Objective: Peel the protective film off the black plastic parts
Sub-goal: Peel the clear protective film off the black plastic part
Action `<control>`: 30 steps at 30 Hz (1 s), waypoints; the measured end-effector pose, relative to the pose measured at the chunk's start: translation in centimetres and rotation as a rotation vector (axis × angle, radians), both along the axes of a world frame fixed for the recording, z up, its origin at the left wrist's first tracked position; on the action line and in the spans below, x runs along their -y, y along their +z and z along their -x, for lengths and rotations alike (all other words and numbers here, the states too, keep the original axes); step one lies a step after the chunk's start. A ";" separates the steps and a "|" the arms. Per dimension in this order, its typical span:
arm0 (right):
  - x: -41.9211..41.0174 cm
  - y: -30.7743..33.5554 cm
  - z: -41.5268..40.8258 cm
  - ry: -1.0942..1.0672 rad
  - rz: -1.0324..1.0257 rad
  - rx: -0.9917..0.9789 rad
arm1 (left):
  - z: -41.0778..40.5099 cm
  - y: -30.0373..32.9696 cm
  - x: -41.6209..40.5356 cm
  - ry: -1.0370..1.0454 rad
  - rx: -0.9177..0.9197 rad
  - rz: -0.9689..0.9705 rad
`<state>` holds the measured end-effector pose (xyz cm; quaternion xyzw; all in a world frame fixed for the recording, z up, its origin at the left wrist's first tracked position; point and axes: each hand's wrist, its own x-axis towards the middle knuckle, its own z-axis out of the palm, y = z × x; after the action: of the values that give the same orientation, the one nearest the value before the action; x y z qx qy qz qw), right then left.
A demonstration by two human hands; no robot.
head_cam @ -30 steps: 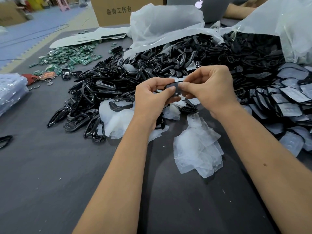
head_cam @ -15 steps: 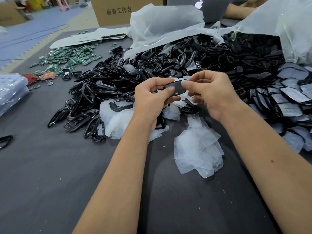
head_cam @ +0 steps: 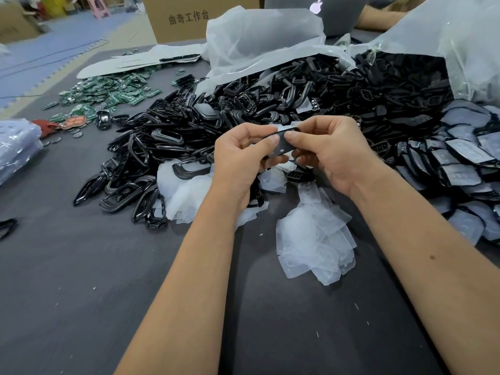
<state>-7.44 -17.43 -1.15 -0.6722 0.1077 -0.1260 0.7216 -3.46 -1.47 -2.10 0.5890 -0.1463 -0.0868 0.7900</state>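
Observation:
A small flat black plastic part (head_cam: 283,143) is held above the table between both hands. My left hand (head_cam: 240,161) pinches its left end with thumb and fingers. My right hand (head_cam: 331,150) grips its right end, thumb on the top face. Whether film still covers this part I cannot tell. Below the hands lie two heaps of peeled clear film: one (head_cam: 315,240) to the right, another (head_cam: 186,190) to the left. A stack of film-covered black parts (head_cam: 460,158) lies at the right.
A big pile of black plastic frames (head_cam: 167,147) spills from clear bags (head_cam: 259,41) across the dark grey table (head_cam: 81,293). Green circuit boards (head_cam: 108,90) lie far left, a bagged bundle (head_cam: 16,147) at the left edge. A cardboard box (head_cam: 186,17) and laptop (head_cam: 324,9) stand behind.
My right hand has closed back in on the part's right end after drawing slightly away; the part stays held in front of the pile.

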 end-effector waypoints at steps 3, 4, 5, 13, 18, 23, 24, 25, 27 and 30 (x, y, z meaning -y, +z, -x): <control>0.1 -0.2 -0.1 0.004 0.022 0.025 | 0.0 0.0 0.1 0.016 0.006 -0.020; 0.0 -0.2 -0.1 -0.001 0.028 0.034 | 0.0 0.0 0.1 0.019 0.007 -0.022; 0.0 -0.3 -0.1 -0.008 0.035 0.044 | 0.0 0.0 0.1 0.022 0.008 -0.022; -0.5 -0.6 0.1 0.006 0.116 0.140 | 0.1 0.0 0.2 0.015 0.020 -0.029; -0.3 -0.7 -0.1 0.018 0.184 0.150 | 0.1 -0.1 0.5 0.026 0.054 -0.047; 0.3 -0.9 -0.2 0.060 0.522 0.171 | -0.2 -0.4 0.5 0.086 0.096 -0.148; 0.4 -0.9 -0.1 0.066 0.559 0.174 | -0.3 -0.4 0.4 0.095 0.105 -0.173; 0.4 -0.9 -0.1 0.070 0.574 0.171 | -0.4 -0.5 0.4 0.104 0.108 -0.191; 0.4 -1.0 0.0 0.065 0.529 0.145 | -0.5 -0.6 0.3 0.119 0.095 -0.202; 0.3 -0.9 0.0 0.026 0.429 0.115 | -0.7 -0.7 0.3 0.134 0.047 -0.176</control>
<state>-7.45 -17.72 -2.09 -0.8032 0.0285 -0.1746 0.5688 -2.76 -1.74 -2.75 0.6666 -0.1170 -0.0324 0.7355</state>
